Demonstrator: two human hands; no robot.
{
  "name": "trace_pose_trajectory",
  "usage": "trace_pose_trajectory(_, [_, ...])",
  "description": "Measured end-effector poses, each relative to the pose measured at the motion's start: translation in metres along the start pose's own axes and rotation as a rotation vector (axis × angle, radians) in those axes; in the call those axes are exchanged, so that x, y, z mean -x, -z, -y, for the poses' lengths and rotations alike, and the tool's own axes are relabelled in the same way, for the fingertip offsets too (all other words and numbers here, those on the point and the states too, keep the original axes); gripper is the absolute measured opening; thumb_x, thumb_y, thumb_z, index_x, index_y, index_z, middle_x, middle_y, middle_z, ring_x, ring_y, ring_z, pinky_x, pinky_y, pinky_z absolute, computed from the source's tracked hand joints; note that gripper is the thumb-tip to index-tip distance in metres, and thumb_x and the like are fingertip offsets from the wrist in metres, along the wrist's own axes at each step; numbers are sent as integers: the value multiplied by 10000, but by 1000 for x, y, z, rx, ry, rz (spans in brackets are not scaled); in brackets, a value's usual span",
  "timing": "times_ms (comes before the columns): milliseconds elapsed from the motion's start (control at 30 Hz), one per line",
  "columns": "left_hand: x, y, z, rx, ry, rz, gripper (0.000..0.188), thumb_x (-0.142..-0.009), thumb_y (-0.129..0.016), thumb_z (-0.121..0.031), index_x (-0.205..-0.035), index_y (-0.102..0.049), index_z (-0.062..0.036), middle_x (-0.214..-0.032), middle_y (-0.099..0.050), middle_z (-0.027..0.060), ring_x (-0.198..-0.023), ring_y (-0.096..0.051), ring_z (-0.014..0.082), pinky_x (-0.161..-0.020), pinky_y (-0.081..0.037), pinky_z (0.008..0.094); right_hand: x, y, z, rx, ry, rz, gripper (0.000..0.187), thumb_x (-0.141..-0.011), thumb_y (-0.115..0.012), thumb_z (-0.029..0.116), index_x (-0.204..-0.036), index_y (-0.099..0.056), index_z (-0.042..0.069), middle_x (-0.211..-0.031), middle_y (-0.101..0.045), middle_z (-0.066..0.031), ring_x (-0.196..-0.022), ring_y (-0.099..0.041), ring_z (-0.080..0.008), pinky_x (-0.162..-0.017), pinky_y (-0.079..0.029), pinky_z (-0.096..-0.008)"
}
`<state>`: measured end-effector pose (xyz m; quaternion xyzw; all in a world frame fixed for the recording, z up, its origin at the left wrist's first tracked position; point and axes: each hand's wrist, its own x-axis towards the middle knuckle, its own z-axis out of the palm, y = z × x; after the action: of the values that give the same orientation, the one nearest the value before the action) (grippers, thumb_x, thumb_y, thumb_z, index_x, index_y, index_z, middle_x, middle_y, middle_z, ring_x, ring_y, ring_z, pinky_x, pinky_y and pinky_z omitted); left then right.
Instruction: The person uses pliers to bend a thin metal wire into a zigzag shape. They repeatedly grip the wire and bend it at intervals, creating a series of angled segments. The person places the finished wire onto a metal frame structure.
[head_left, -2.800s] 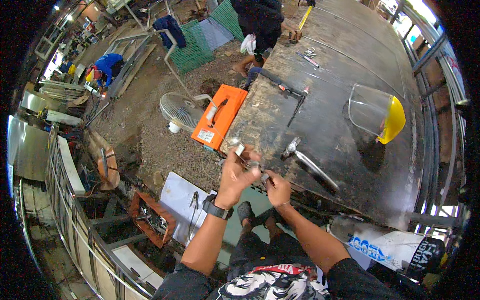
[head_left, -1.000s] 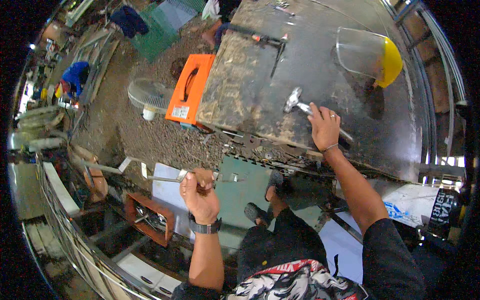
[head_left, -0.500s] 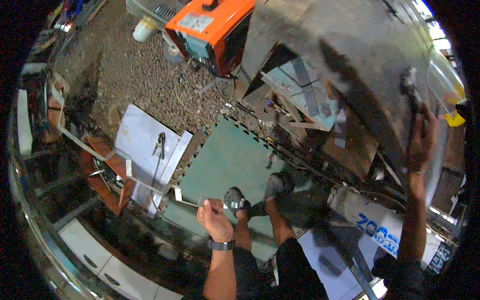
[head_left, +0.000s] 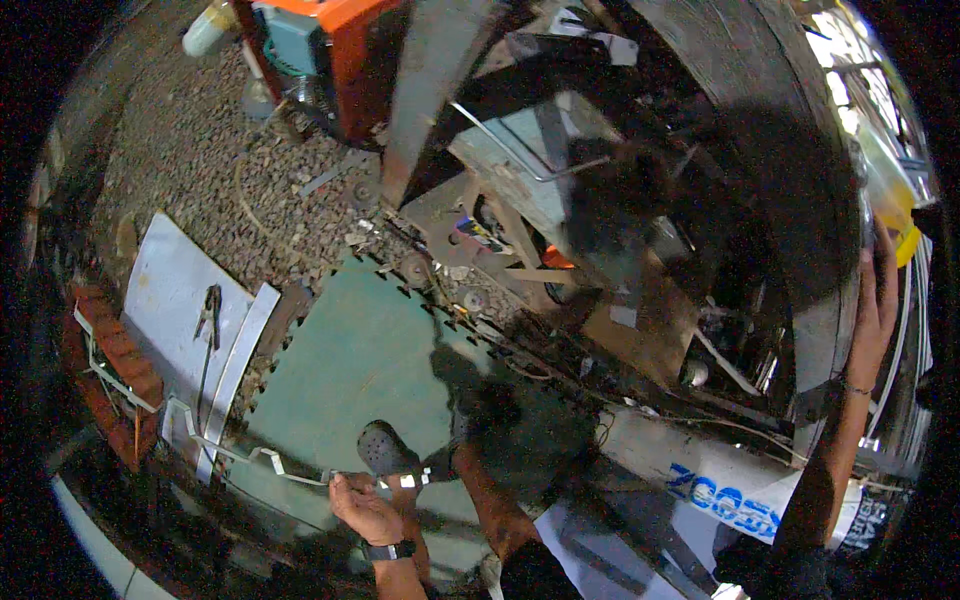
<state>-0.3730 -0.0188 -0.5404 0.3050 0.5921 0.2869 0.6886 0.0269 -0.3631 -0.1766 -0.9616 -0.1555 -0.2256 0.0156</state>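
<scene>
Grn mat (head_left: 340, 370) approx 8 o'clock; white sheet (head_left: 180, 300) at 9. Bent metal strip (head_left: 306, 480), approx 8 to 7, held in L hand (head_left: 368, 512), fingers curled, at 7. Yellow face shield (head_left: 908, 240) at 3, near R hand (head_left: 875, 315), also 3; fingers extended, can't tell if gripping.

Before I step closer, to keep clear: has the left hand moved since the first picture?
Yes: the left hand has moved down and away from the orange machine in the view.
</scene>
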Motion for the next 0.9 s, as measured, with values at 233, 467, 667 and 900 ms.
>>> trace_pose_trajectory(233, [-8,-14,23,-104,-31,74,164,-1013,-615,-259,-1002,-582,-98,-884,-579,13,-828,-536,132,-741,-423,295,4,0,29,-49,23,-20,487,-1072,-538,267,-1480,-522,2,-1513,-536,-131,-1438,-446,-227,-1215,-279,-357])
trace_pose_trajectory(467, [-1,-32,28,-123,-7,135,233,-1006,-619,-324,-917,-571,-113,-792,-563,12,-752,-532,140,-710,-435,320,6,-3,34,-97,23,-95,449,-1075,-533,265,-1463,-560,41,-1431,-593,-126,-1339,-526,-209,-1163,-337,-330])
trace_pose_trajectory(667, [-3,-33,33,-169,-41,158,300,-995,-612,-324,-785,-528,-128,-735,-517,-1,-705,-495,132,-670,-402,314,9,-4,35,-119,5,-130,440,-1077,-536,269,-1458,-569,51,-1400,-606,-118,-1315,-538,-206,-1144,-361,-325])
trace_pose_trajectory(900, [0,-41,27,-127,-1,60,274,-983,-643,-302,-808,-530,-123,-737,-501,-17,-704,-479,123,-667,-395,306,17,-7,34,-95,-39,-301,427,-1089,-508,294,-1410,-605,29,-1383,-632,-134,-1265,-593,-218,-1117,-414,-352])
